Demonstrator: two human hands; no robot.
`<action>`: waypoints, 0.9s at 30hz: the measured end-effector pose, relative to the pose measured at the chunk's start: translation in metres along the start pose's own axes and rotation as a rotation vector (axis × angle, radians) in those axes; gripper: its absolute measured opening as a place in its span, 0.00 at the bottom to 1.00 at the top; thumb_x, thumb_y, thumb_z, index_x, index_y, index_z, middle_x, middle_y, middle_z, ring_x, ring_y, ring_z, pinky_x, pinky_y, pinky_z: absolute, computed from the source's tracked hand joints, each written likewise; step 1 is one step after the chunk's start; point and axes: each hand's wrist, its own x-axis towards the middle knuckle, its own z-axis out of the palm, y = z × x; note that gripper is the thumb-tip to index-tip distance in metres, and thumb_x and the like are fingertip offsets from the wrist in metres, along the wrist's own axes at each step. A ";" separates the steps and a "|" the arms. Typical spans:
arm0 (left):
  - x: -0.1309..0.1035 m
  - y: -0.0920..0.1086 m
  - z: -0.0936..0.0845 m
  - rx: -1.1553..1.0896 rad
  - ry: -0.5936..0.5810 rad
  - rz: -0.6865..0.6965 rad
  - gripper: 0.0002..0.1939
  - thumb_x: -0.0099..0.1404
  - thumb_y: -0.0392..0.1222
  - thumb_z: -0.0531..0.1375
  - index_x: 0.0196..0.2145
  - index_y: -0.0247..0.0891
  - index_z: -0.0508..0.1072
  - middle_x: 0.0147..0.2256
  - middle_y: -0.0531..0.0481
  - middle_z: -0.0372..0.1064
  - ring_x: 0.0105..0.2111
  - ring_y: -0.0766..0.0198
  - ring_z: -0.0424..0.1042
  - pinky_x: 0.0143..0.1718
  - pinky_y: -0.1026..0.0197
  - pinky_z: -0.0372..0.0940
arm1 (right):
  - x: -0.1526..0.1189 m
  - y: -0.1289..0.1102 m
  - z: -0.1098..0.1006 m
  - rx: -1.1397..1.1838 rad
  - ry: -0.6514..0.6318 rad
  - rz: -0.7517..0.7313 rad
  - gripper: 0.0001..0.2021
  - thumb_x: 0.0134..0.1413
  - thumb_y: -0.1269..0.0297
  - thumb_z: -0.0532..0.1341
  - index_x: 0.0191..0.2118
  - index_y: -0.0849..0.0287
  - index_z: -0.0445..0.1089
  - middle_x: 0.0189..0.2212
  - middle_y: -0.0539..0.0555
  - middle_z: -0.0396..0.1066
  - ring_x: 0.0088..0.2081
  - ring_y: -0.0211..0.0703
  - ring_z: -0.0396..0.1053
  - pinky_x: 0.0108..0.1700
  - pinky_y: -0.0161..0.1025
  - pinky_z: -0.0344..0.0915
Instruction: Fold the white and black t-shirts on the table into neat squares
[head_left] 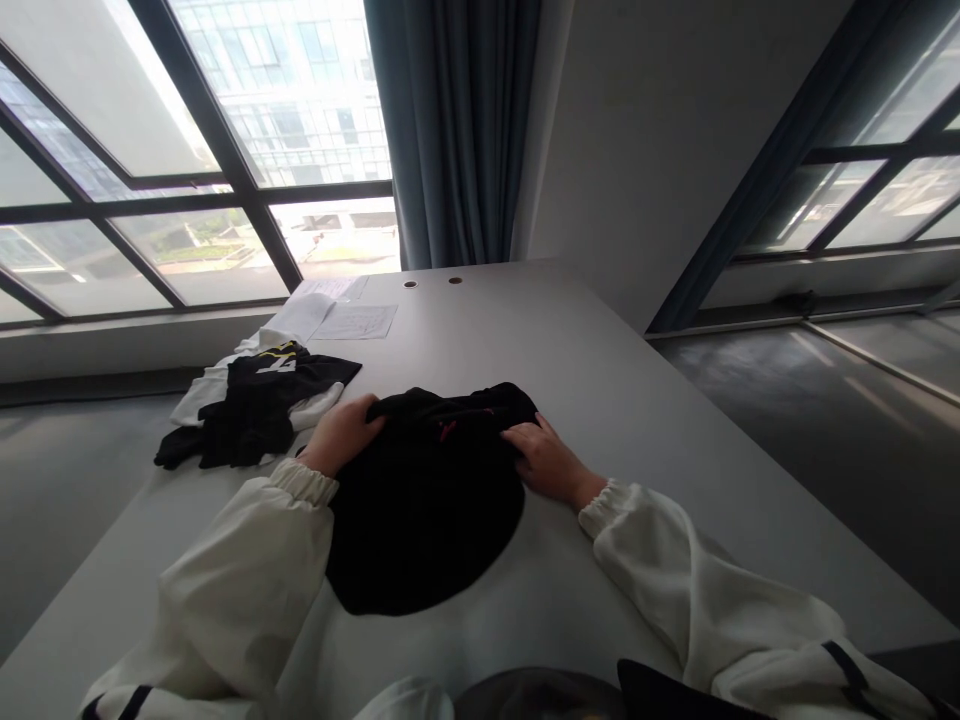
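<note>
A black garment (427, 510) with a small red mark lies on the white table in front of me, its far part bunched up and its near edge rounded. My left hand (343, 436) grips its upper left corner, fingers curled over the cloth. At the upper right side, my right hand (547, 458) is closed on the fabric too, with the fingertips pressed into a fold. Which kind of garment this is, I cannot tell.
Left of my left hand lies a heap of black and white clothes (259, 405) with white and yellow print. Papers (356, 321) rest behind it on the table (517, 320). Windows and a blue curtain (457, 130) stand beyond the far edge.
</note>
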 end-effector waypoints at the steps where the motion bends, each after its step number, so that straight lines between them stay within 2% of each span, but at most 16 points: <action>1: 0.000 -0.002 -0.004 0.029 0.031 -0.020 0.12 0.70 0.48 0.59 0.44 0.41 0.78 0.39 0.43 0.80 0.41 0.49 0.80 0.41 0.55 0.69 | 0.000 -0.002 -0.001 -0.023 -0.038 0.002 0.23 0.52 0.76 0.61 0.54 0.56 0.75 0.53 0.60 0.78 0.58 0.57 0.72 0.73 0.70 0.46; 2: 0.000 -0.006 -0.008 0.055 0.060 -0.032 0.12 0.70 0.48 0.60 0.45 0.42 0.78 0.40 0.44 0.80 0.41 0.49 0.80 0.41 0.55 0.68 | 0.000 0.001 -0.004 -0.051 -0.070 0.005 0.18 0.52 0.76 0.61 0.49 0.56 0.76 0.50 0.59 0.78 0.55 0.55 0.74 0.73 0.69 0.45; 4: -0.002 -0.019 -0.018 0.104 0.118 -0.047 0.12 0.70 0.48 0.60 0.47 0.42 0.78 0.42 0.44 0.80 0.42 0.49 0.79 0.41 0.55 0.68 | -0.005 0.027 -0.016 -0.114 -0.122 0.012 0.12 0.51 0.77 0.62 0.41 0.57 0.76 0.46 0.58 0.80 0.51 0.54 0.76 0.73 0.65 0.46; 6: -0.002 -0.039 -0.027 0.142 0.172 -0.065 0.12 0.70 0.47 0.60 0.47 0.43 0.78 0.45 0.45 0.80 0.43 0.49 0.79 0.40 0.55 0.67 | -0.014 0.068 -0.031 -0.176 -0.123 0.071 0.10 0.51 0.78 0.62 0.38 0.58 0.75 0.42 0.59 0.81 0.48 0.55 0.78 0.72 0.64 0.50; 8: -0.002 -0.061 -0.029 0.163 0.206 -0.091 0.10 0.70 0.45 0.60 0.46 0.44 0.78 0.47 0.46 0.79 0.43 0.50 0.78 0.39 0.56 0.67 | -0.026 0.113 -0.043 -0.212 -0.059 0.149 0.09 0.54 0.74 0.62 0.40 0.59 0.76 0.42 0.61 0.81 0.47 0.57 0.78 0.71 0.64 0.52; 11: 0.005 -0.082 -0.017 0.145 0.219 -0.103 0.11 0.69 0.40 0.60 0.47 0.45 0.79 0.49 0.45 0.77 0.45 0.51 0.78 0.40 0.57 0.67 | -0.039 0.166 -0.051 -0.242 0.046 0.211 0.13 0.57 0.73 0.59 0.44 0.56 0.78 0.45 0.61 0.82 0.48 0.55 0.78 0.73 0.63 0.50; 13: 0.010 -0.085 0.000 0.091 0.271 -0.155 0.12 0.70 0.40 0.58 0.47 0.43 0.79 0.50 0.43 0.76 0.47 0.50 0.77 0.42 0.56 0.67 | -0.043 0.187 -0.050 -0.234 0.138 0.296 0.13 0.58 0.72 0.58 0.44 0.56 0.77 0.47 0.62 0.82 0.49 0.56 0.78 0.72 0.64 0.50; 15: 0.015 -0.081 0.022 0.005 0.317 -0.222 0.11 0.71 0.41 0.57 0.47 0.42 0.78 0.48 0.43 0.75 0.45 0.51 0.77 0.43 0.55 0.68 | -0.046 0.200 -0.048 -0.208 0.251 0.394 0.10 0.61 0.69 0.58 0.44 0.58 0.76 0.50 0.66 0.80 0.51 0.58 0.76 0.69 0.66 0.53; 18: 0.015 -0.071 0.057 -0.147 0.305 -0.200 0.10 0.72 0.43 0.56 0.46 0.41 0.75 0.46 0.44 0.75 0.40 0.54 0.77 0.46 0.53 0.70 | -0.056 0.212 -0.048 -0.163 0.435 0.501 0.10 0.63 0.61 0.59 0.45 0.61 0.73 0.56 0.74 0.74 0.57 0.63 0.70 0.64 0.63 0.60; 20: 0.012 -0.065 0.078 -0.254 0.325 -0.165 0.11 0.71 0.43 0.57 0.48 0.40 0.73 0.47 0.42 0.74 0.42 0.54 0.77 0.50 0.50 0.71 | -0.065 0.213 -0.050 -0.143 0.593 0.585 0.16 0.61 0.58 0.61 0.49 0.64 0.71 0.57 0.78 0.71 0.59 0.67 0.68 0.61 0.61 0.64; 22: 0.009 -0.062 0.093 -0.345 0.372 -0.149 0.16 0.70 0.44 0.59 0.53 0.39 0.70 0.50 0.39 0.72 0.46 0.52 0.76 0.55 0.47 0.71 | -0.071 0.205 -0.051 -0.124 0.752 0.650 0.21 0.58 0.59 0.61 0.54 0.66 0.69 0.56 0.78 0.70 0.57 0.68 0.69 0.60 0.61 0.66; 24: 0.006 -0.060 0.101 -0.379 0.409 -0.110 0.22 0.69 0.45 0.61 0.58 0.39 0.68 0.54 0.37 0.69 0.52 0.50 0.74 0.60 0.44 0.68 | -0.071 0.184 -0.051 -0.116 0.815 0.597 0.21 0.59 0.63 0.58 0.56 0.62 0.68 0.55 0.72 0.72 0.57 0.65 0.70 0.60 0.62 0.66; 27: 0.002 -0.058 0.099 -0.319 0.454 -0.036 0.24 0.70 0.46 0.62 0.61 0.41 0.69 0.61 0.37 0.64 0.62 0.45 0.67 0.67 0.40 0.63 | -0.060 0.132 -0.049 -0.135 0.732 0.349 0.19 0.61 0.69 0.52 0.55 0.57 0.70 0.56 0.65 0.72 0.61 0.59 0.68 0.67 0.64 0.60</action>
